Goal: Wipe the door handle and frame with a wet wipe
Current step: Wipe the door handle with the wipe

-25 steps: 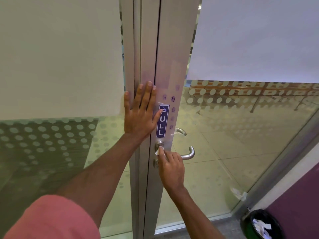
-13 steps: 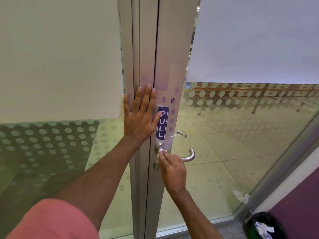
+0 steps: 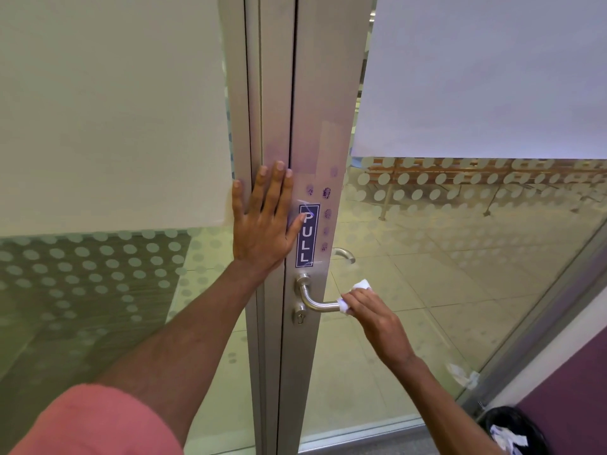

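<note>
A silver lever door handle (image 3: 314, 300) juts from the aluminium door frame (image 3: 323, 93), below a blue PULL sticker (image 3: 307, 235) and above a keyhole (image 3: 300, 318). My right hand (image 3: 374, 318) grips a white wet wipe (image 3: 359, 289) wrapped around the free right end of the handle. My left hand (image 3: 264, 221) lies flat, fingers spread, against the frame just left of the sticker. Several dark smudges (image 3: 326, 193) mark the frame right of the sticker.
Frosted glass panels with dot patterns flank the frame on both sides. A second handle (image 3: 345, 254) shows through the glass on the far side. A black bin (image 3: 514, 431) with crumpled wipes stands at the bottom right beside a purple wall (image 3: 578, 399).
My right hand has slid the wipe from the handle's base by the frame out to the right end of the lever. My left hand has stayed flat on the frame.
</note>
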`<state>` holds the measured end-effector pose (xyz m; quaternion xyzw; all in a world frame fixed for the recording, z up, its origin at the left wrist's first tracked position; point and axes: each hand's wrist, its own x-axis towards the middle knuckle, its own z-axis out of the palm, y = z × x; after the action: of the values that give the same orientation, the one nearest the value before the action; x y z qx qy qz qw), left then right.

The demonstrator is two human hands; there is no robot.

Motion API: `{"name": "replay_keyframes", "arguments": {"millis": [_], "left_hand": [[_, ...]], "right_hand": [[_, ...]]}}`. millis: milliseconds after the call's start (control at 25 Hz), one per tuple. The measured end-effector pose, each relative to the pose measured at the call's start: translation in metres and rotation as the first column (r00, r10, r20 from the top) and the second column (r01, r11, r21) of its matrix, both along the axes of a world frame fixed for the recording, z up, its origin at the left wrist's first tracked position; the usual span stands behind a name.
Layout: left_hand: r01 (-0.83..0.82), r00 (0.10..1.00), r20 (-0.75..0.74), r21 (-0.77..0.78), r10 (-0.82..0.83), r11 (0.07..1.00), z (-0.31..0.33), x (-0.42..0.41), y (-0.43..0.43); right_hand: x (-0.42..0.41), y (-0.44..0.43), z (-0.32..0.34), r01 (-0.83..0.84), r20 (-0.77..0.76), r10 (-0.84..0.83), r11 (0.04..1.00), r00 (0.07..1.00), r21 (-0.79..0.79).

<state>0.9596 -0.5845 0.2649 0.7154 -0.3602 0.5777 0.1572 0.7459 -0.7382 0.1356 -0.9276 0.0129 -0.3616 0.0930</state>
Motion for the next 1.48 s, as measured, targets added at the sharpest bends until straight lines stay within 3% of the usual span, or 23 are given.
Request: {"name": "replay_keyframes", "arguments": {"millis": [160, 320, 440, 600, 680, 920, 1160, 1360, 1480], "left_hand": [[0.007, 1.0, -0.005, -0.005, -0.007, 1.0, 0.001, 0.001, 0.0], [-0.002, 1.0, 0.0, 0.002, 0.002, 1.0, 0.002, -0.001, 0.0], [-0.022, 1.0, -0.004, 0.003, 0.022, 1.0, 0.001, -0.001, -0.001], [-0.017, 1.0, -0.018, 0.003, 0.018, 1.0, 0.001, 0.0, 0.0], [-0.024, 0.999, -0.022, 0.007, 0.024, 1.0, 0.001, -0.001, 0.001], [-0.019, 0.999, -0.027, 0.009, 0.02, 1.0, 0.003, -0.004, 0.002], [-0.013, 0.999, -0.032, 0.019, 0.013, 1.0, 0.003, -0.004, 0.002], [-0.012, 0.999, -0.032, 0.018, 0.013, 1.0, 0.002, -0.004, 0.001], [-0.017, 1.0, -0.026, 0.014, 0.017, 1.0, 0.002, -0.004, 0.002]], "right_hand": [[-0.004, -0.019, 0.014, -0.05, -0.131, 0.048, 0.999, 0.99, -0.009], [-0.004, -0.011, 0.01, -0.075, -0.079, 0.079, 0.996, 0.994, 0.046], [0.001, 0.01, -0.001, 0.04, 0.032, -0.042, 0.997, 0.999, 0.072], [0.022, 0.053, -0.005, 0.197, 0.1, -0.191, 0.979, 0.976, -0.053], [0.036, 0.072, -0.004, 0.24, 0.094, -0.232, 0.967, 0.968, -0.089], [0.065, 0.11, 0.005, 0.378, -0.084, -0.377, 0.926, 0.923, 0.005], [0.02, 0.06, -0.003, 0.132, 0.083, -0.12, 0.979, 0.989, -0.156], [-0.008, 0.016, 0.002, 0.118, -0.05, -0.116, 0.992, 0.992, 0.049], [-0.01, 0.006, 0.0, 0.097, -0.037, -0.093, 0.984, 0.995, 0.152]]}}
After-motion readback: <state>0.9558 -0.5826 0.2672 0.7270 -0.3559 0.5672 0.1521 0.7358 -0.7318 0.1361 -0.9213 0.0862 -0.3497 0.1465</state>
